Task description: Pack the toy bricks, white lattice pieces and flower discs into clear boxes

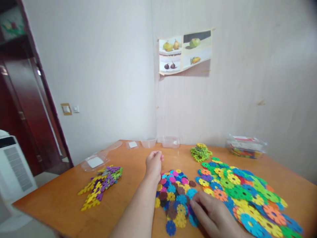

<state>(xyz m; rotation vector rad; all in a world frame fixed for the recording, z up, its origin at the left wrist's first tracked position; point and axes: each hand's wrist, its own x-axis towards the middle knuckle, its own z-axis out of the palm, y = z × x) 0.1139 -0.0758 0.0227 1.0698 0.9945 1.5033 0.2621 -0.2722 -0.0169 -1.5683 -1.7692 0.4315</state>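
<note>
My left hand [154, 162] is held over the middle of the table, beyond the pile of small notched discs [176, 188]. Its fingers are curled together, and whatever they hold, if anything, is too small to name. My right hand [210, 210] rests at the right edge of that pile, its fingers bent and pressed together near blue discs; their tips are partly hidden. The small discs are pink, blue, brown and yellow. Larger flower-shaped discs [237, 191] in green, blue, yellow and orange spread to the right of my right hand.
Yellow, purple and green toothed pieces [104, 185] lie on the left of the wooden table [66, 198]. A green cluster [200, 152], clear containers [170, 142], plastic lids [95, 162] and a filled clear box [246, 147] stand toward the back, near the walls.
</note>
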